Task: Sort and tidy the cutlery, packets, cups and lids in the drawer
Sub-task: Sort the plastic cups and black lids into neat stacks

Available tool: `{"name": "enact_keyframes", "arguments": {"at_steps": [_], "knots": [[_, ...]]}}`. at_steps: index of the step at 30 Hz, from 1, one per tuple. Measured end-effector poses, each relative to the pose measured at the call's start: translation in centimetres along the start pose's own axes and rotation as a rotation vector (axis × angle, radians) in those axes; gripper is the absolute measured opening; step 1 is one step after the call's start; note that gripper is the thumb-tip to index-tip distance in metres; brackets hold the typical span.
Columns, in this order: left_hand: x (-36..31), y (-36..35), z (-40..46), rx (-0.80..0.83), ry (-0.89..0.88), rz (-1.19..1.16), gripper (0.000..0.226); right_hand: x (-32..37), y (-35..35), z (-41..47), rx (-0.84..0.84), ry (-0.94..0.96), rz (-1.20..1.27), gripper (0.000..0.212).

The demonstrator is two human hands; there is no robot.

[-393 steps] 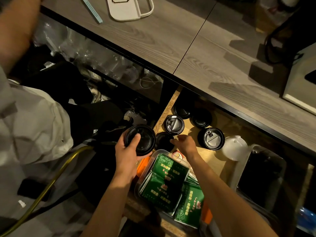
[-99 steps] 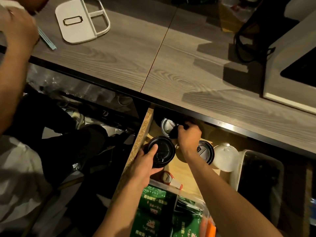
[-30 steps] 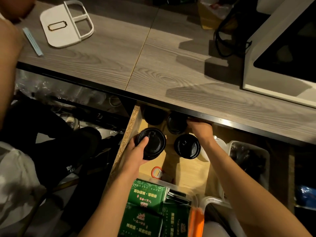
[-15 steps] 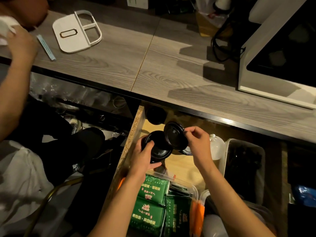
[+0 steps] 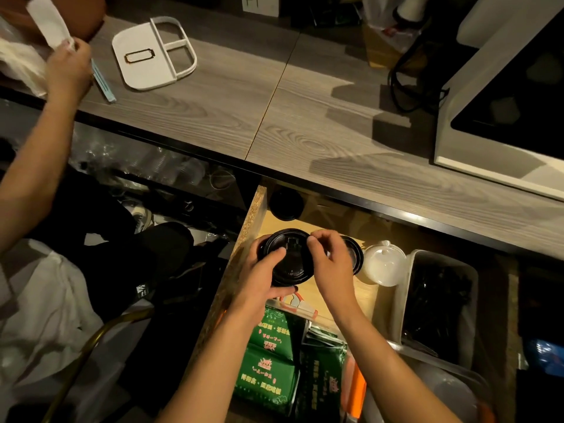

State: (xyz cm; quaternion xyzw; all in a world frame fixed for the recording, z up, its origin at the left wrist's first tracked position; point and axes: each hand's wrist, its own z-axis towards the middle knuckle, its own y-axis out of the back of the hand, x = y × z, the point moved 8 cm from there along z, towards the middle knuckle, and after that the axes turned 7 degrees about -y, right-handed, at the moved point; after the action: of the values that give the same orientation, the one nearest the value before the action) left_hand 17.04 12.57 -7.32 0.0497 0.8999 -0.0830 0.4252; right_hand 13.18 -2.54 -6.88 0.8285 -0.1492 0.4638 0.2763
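1. My left hand (image 5: 259, 279) grips a stack of black lids (image 5: 290, 257) over the open drawer (image 5: 253, 209) — thumb curled on top of the stack, fingers wrapped round its 9 o'clock edge and underside.
2. My right hand (image 5: 331, 264) meets the same stack at its 3 o'clock side, fingertips pinching the rim of the top lid near 1 o'clock.
3. The stack sits near the drawer's left wall, about the middle of what I can see of the drawer.
4. Another black lid (image 5: 354, 257) lies on the drawer floor just beside my right hand at 3 o'clock, partly hidden by it.
5. One more dark lid (image 5: 285, 204) rests at 12 o'clock from the stack, tucked back under the counter edge.
6. A white domed lid (image 5: 384, 264) lies further out at 3 o'clock, touching a pale bin (image 5: 409, 288) of dark cutlery — I cannot tell which pieces.
7. At 6 o'clock, green packets (image 5: 271, 361) stand packed in a clear box, with a small orange-and-white item (image 5: 297, 303) between them and the stack.
8. Up on the wooden counter (image 5: 229, 102) lies a white divided tray (image 5: 152, 53) at 11 o'clock.
9. Another person's hand (image 5: 68, 67) holds something white at the counter's far left.
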Motion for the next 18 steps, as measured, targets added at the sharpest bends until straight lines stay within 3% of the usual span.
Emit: {"name": "enact_keyframes", "arguments": {"at_steps": [2,4,7,9,11,13,15,18], "knots": [[-0.1,0.5,0.0,0.008,0.019,-0.05,0.025,-0.7,-2.1,-0.2,0.172,-0.14,0.127,0.03],[-0.1,1.3,0.1,0.015,0.051,-0.072,0.025,-0.1,-3.6,-0.7,0.284,-0.125,0.172,0.035],[-0.6,2.7,0.3,0.01,0.065,-0.042,0.028,0.4,-5.2,-0.8,0.333,-0.07,0.2,0.038],[-1.3,3.9,0.5,-0.032,0.053,-0.02,0.028,-0.2,-6.3,-0.3,0.373,-0.135,0.251,0.041],[-2.2,5.3,0.7,-0.085,0.027,-0.036,0.027,-1.4,-6.9,1.0,0.334,-0.293,0.367,0.043],[-2.8,6.7,1.1,-0.135,0.01,-0.095,0.029,-2.9,-6.3,3.1,0.176,-0.378,0.455,0.035],[-3.0,7.9,1.5,-0.171,0.001,-0.133,0.046,-4.0,-5.8,5.3,0.064,-0.353,0.377,0.029],[-2.8,7.9,2.2,-0.155,0.03,-0.145,0.05,-4.9,-6.3,8.3,0.016,-0.308,0.183,0.048]]}}
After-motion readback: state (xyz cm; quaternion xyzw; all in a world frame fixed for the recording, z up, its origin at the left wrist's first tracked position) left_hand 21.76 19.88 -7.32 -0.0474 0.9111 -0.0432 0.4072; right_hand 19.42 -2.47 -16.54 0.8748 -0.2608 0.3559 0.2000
